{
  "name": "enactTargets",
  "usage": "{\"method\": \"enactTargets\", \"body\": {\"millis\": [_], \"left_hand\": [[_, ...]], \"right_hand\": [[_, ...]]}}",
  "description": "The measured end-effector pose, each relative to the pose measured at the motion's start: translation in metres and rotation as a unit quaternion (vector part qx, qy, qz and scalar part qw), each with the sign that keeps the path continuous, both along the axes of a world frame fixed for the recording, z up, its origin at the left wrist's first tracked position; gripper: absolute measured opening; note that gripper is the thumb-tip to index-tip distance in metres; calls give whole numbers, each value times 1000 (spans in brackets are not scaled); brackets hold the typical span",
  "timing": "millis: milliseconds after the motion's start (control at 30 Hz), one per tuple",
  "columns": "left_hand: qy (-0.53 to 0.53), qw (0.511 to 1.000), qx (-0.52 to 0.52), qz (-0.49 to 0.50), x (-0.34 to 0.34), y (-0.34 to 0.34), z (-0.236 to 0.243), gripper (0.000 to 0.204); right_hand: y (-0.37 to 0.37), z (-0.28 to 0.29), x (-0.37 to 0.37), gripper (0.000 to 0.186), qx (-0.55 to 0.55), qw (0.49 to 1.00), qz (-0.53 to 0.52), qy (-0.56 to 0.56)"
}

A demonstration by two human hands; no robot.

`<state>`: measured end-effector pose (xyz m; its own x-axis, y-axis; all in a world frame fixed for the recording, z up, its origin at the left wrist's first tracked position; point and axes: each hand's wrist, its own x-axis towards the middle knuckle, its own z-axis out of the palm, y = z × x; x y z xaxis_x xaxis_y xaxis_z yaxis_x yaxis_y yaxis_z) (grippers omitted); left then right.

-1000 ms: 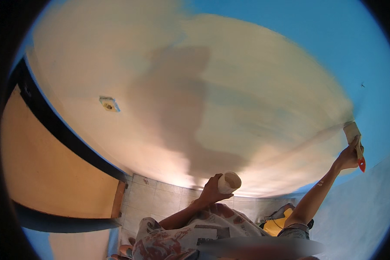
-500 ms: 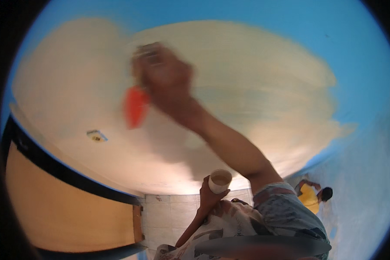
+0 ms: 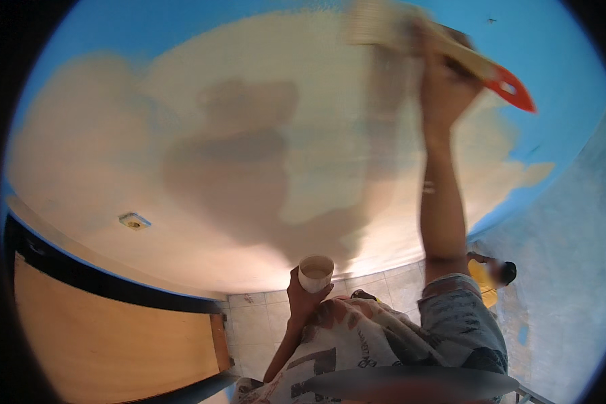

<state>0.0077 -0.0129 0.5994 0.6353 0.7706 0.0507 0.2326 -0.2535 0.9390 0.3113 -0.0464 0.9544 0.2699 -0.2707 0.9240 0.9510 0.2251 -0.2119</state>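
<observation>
Raised high at the upper right, my right hand (image 3: 448, 87) is closed round the handle of a wide paintbrush (image 3: 478, 60). The brush has a pale wooden handle with a red tip, and its light bristles lie against or close to the wall; they are blurred. Cream paint (image 3: 236, 74) covers a broad, uneven patch over the blue wall (image 3: 161, 17). Low in front of my body, my left hand (image 3: 303, 296) is wrapped round a white cup (image 3: 316, 274) with pale liquid inside, held upright.
A wall socket (image 3: 135, 221) with bluish edges sits at the lower left of the painted wall. Below it stands a wooden panel with a dark frame (image 3: 114, 289). Pale floor tiles (image 3: 256, 330) lie beneath me. A person in yellow (image 3: 488, 279) is at the right, beside another bluish wall.
My right hand has swept the brush up and to the right across the wall. The cup in my left hand now appears slightly farther left.
</observation>
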Motion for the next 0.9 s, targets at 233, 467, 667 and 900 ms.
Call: {"method": "enactTargets", "body": {"millis": [233, 467, 667, 900], "left_hand": [[-13, 996, -16, -81, 10, 18, -23, 89], [-46, 993, -27, -105, 23, 11, -26, 93], [-86, 985, -52, -137, 29, 11, -25, 92], [-39, 989, -53, -133, 28, 15, -18, 89]], "right_hand": [[-213, -56, 108, 29, 14, 900, -405, 159], [-300, -323, 114, 24, 143, 870, 4, 471], [-290, -606, 10, 20, 248, 592, 155, 751], [-232, -595, -29, 23, 162, 619, 92, 763]]}}
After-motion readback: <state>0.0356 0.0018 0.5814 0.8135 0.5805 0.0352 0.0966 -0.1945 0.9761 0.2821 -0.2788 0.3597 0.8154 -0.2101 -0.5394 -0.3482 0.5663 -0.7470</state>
